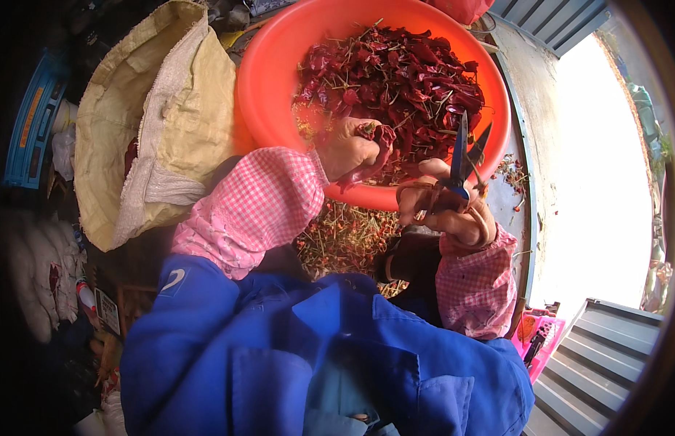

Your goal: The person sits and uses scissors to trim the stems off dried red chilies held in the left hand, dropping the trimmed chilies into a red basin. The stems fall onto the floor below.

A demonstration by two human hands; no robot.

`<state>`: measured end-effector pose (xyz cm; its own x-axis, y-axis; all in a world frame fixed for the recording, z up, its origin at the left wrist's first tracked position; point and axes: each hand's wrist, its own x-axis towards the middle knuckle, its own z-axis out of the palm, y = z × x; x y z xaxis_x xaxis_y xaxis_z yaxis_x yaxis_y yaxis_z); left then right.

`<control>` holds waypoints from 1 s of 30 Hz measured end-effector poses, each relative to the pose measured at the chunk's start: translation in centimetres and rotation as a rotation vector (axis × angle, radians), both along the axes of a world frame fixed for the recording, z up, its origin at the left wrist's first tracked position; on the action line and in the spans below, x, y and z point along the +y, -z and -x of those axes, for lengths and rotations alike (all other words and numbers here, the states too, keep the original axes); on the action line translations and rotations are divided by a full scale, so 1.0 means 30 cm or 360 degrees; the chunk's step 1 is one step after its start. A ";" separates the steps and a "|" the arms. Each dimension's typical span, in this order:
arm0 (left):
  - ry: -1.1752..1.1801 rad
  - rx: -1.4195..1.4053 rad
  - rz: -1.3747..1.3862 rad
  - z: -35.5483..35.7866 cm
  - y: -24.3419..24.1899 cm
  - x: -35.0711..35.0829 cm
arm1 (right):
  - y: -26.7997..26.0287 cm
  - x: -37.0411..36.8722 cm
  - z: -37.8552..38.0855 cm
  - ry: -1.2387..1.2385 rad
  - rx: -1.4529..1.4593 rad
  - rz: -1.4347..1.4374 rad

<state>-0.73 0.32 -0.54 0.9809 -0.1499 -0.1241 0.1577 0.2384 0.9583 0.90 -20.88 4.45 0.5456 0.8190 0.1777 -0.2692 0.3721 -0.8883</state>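
My left hand (348, 144) is closed around dried red chili peppers (383, 139), over the near edge of a large red plastic basin (266, 82). Scissors (461, 158) are in my right hand (446, 210), their blades parted and pointing away from me. A bit of dry stem (482, 182) hangs by the blades. Inside the basin lies a heap of dark red dried chili pieces (392, 71) mixed with pale stems, and yellow seeds (310, 122) show on its left side.
To the left, a woven sack (193, 109) stands with its mouth gaping. Cut stems (343, 234) cover the floor below the basin. A blue plastic crate (32, 125) is at far left, a pink tray (539, 338) at right. Corrugated metal panels (593, 365) flank the bright doorway.
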 end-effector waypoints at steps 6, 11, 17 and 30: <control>-0.0136 0.0151 -0.0022 -0.020 0.003 0.006 | 0.063 0.008 -0.011 0.0921 -0.1723 0.1327; -0.0136 0.0182 -0.0198 -0.027 0.012 -0.002 | 0.065 0.019 -0.005 0.0875 -0.2001 0.1527; -0.0144 0.0195 -0.0203 -0.022 0.016 0.005 | 0.062 0.015 -0.006 0.0790 -0.2053 0.1641; -0.0307 -0.0026 -0.1307 -0.046 0.115 -0.032 | 0.077 0.038 0.002 0.0682 -0.2408 0.2165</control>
<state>0.64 -0.64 -4.00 0.9827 0.1519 -0.1060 0.1701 -0.5139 0.8408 0.84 -19.72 2.13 0.7316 0.6750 0.0953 0.6765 -0.7362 0.0216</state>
